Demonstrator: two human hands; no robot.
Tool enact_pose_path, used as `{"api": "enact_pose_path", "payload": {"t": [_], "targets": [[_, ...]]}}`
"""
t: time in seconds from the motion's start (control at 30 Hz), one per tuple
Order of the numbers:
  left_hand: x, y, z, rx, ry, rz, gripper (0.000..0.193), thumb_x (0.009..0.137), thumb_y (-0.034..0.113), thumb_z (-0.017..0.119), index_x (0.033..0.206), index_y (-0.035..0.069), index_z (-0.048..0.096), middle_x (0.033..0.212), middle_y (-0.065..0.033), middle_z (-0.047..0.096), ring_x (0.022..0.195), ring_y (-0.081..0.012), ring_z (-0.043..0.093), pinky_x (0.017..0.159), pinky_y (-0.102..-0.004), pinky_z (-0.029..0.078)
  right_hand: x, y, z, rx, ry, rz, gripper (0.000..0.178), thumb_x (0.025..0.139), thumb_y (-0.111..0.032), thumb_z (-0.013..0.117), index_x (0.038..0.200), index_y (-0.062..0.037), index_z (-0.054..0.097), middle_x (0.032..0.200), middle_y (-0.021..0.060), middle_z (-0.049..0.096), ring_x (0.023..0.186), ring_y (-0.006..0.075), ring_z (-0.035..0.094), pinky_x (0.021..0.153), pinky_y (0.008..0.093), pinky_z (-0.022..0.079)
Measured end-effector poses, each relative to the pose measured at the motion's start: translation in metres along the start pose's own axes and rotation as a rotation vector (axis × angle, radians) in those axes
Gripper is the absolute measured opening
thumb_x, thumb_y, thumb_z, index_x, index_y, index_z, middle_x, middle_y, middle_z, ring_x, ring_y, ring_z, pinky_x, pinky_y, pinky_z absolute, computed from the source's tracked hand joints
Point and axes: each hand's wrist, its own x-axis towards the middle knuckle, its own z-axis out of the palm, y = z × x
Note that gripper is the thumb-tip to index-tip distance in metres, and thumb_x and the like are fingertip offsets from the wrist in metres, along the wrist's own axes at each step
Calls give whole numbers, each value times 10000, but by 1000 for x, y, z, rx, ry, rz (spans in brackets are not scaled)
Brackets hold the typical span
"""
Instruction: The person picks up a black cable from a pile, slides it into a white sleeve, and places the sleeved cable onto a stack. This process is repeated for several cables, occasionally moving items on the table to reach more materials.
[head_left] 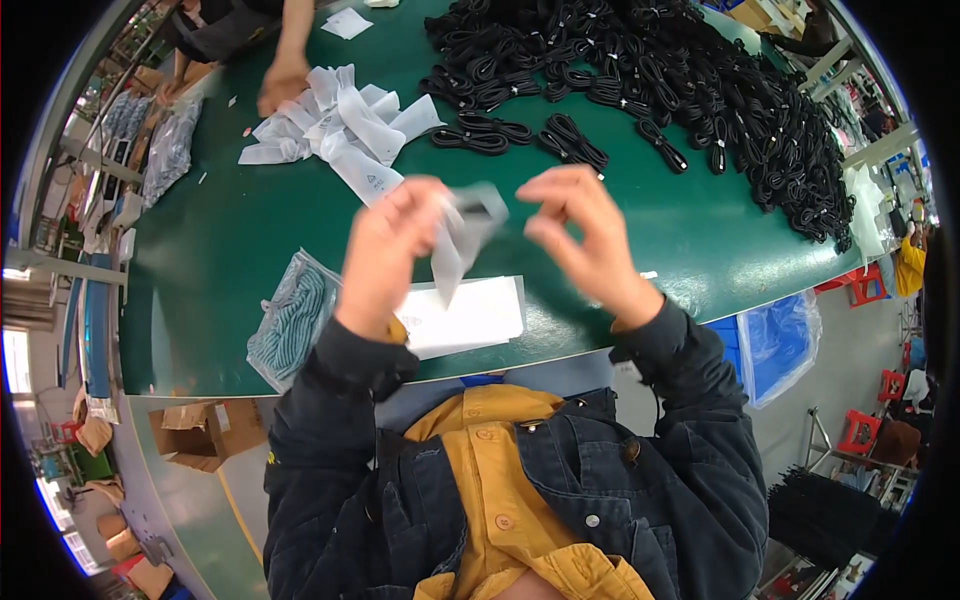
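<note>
Pinched in my left hand point(388, 245) is a translucent plastic bag point(463, 235), held up over the table and partly blurred. To the right of the bag my right hand point(585, 235) is raised with thumb and fingers apart and nothing between them. Below the held bag lies a stack of white sheets or flat bags point(465, 318) near the table's front edge. A clear bag with a teal striped coil or bundle point(295, 318) rests left of my left forearm. Beyond my hands, a loose pile of translucent bags point(345, 120) is spread out.
Coiled black cables point(640, 60) heap over the far right of the green table point(200, 290), a few lying separately. At the far left another person's hand point(285, 85) reaches to the bag pile. A cardboard box point(210, 432) and a blue bin point(780, 345) stand below the table edge.
</note>
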Motion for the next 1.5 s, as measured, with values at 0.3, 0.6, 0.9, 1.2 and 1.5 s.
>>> {"api": "enact_pose_path", "payload": {"t": [0.3, 0.6, 0.9, 1.2, 1.5], "targets": [[6, 37, -63, 597, 434, 483, 217, 967, 137, 624, 1142, 9, 615, 1004, -63, 618, 797, -133, 583, 730, -257, 451, 10, 134, -30, -994, -311, -8, 393, 816, -113, 727, 1187, -80, 605, 1023, 144, 598, 903, 334, 623, 719, 412, 538], [-136, -36, -139, 1755, 416, 229, 352, 872, 116, 689, 1197, 62, 565, 1123, -146, 572, 1003, -342, 575, 868, -417, 465, -35, 64, -40, -735, -479, 191, 431, 822, -17, 640, 1244, -103, 619, 963, 131, 580, 840, 301, 632, 681, 409, 527], [-119, -63, -181, 1486, 404, 160, 130, 939, 111, 612, 1011, 16, 557, 1037, -199, 550, 890, -432, 568, 723, -468, 470, -28, 50, -37, -843, -431, -347, 429, 832, -32, 622, 1256, -93, 618, 968, 114, 568, 768, 311, 581, 687, 412, 501], [-105, -33, -60, 1325, 188, 483, 221, 833, 63, 710, 1047, 34, 660, 1019, -148, 579, 898, -342, 580, 775, -414, 488, -72, 27, -31, -418, -337, 222, 420, 900, -44, 621, 1315, -25, 561, 926, 111, 621, 800, 278, 620, 739, 368, 514], [-70, -85, 26, 1066, -175, 459, 201, 829, 53, 707, 1007, 14, 621, 929, -138, 549, 875, -322, 589, 731, -373, 495, -88, -2, 5, -75, -166, 313, 382, 927, -52, 639, 1303, -16, 579, 993, 151, 663, 819, 277, 637, 745, 343, 516]]}}
